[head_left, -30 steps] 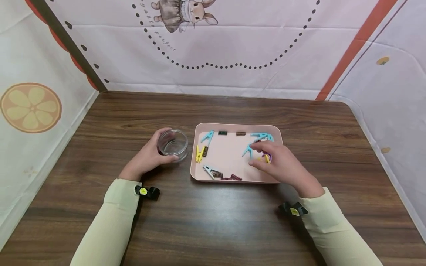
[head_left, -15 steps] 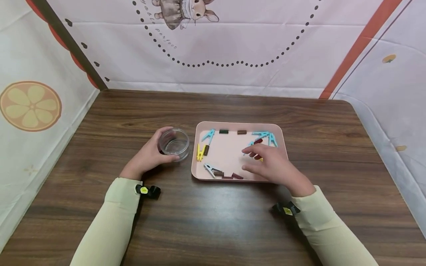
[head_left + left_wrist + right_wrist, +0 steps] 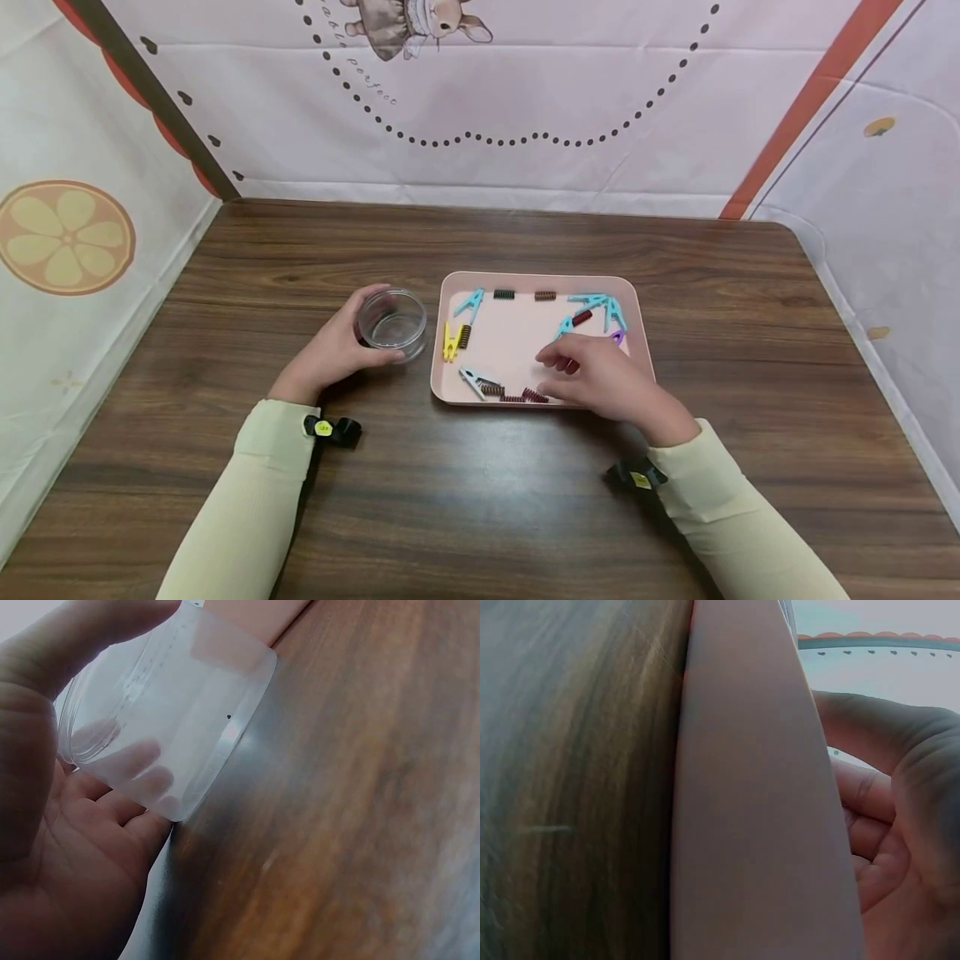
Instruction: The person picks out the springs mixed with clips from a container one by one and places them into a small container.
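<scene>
My left hand (image 3: 333, 350) grips a clear round plastic jar (image 3: 392, 325) by its side, thumb at the front and fingers behind; no lid shows on it. In the left wrist view the fingers show through the jar's wall (image 3: 202, 712). My right hand (image 3: 600, 379) is over the right front part of a shallow pink tray (image 3: 510, 342), thumb and forefinger apart. Its fingertips are close to two dark red springs (image 3: 534, 397) at the front rim. In the right wrist view the tray's outer wall (image 3: 757, 787) hides the fingertips.
Inside the tray are several blue clips (image 3: 592, 301), a yellow clip (image 3: 452, 343), a white clip (image 3: 472, 382) and part of a purple clip (image 3: 617, 337). Green (image 3: 504, 294), brown (image 3: 545, 296) and red springs (image 3: 582, 317) lie among them. Cloth walls border the wooden table (image 3: 480, 500).
My right hand has moved left and toward the tray's front, from the right-hand clips to near the dark red springs. My left hand and the jar have stayed in place.
</scene>
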{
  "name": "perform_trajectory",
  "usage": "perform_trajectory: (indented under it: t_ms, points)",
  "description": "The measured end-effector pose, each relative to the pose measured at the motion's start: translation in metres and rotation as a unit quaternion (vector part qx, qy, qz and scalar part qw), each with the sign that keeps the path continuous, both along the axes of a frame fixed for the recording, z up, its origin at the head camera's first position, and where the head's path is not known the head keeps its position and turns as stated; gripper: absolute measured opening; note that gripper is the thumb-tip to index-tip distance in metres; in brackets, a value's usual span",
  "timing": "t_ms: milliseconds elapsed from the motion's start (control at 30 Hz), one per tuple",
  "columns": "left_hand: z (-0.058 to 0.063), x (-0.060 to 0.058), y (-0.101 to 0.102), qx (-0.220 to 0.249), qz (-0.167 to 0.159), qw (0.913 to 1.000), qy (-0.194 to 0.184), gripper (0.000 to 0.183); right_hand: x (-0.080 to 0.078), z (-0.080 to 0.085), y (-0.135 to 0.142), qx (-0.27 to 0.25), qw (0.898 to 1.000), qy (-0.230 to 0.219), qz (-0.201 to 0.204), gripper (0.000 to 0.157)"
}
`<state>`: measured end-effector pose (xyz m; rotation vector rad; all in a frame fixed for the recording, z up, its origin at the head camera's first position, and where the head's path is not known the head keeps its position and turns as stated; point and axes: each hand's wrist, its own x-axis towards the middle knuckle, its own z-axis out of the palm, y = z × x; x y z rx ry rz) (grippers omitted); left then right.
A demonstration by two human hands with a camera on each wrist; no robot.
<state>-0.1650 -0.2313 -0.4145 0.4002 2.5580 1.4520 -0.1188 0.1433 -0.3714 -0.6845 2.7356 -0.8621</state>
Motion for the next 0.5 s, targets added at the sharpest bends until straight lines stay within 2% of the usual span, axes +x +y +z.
perform_trajectory:
  t_ms: [300,500]
  points:
    - [0.0003,-0.0003,-0.0006,0.003,0.001,1.0,-0.001,0.095,-0.0006,-0.0036,-0.0041,0.004,1.0,-0.011,0.014,0.025]
    - [0.0012,-0.0005,-0.0002,0.009,-0.003,1.0,0.002,0.094,-0.0041,-0.0071,-0.0054,0.002,0.999,-0.037,0.024,0.023]
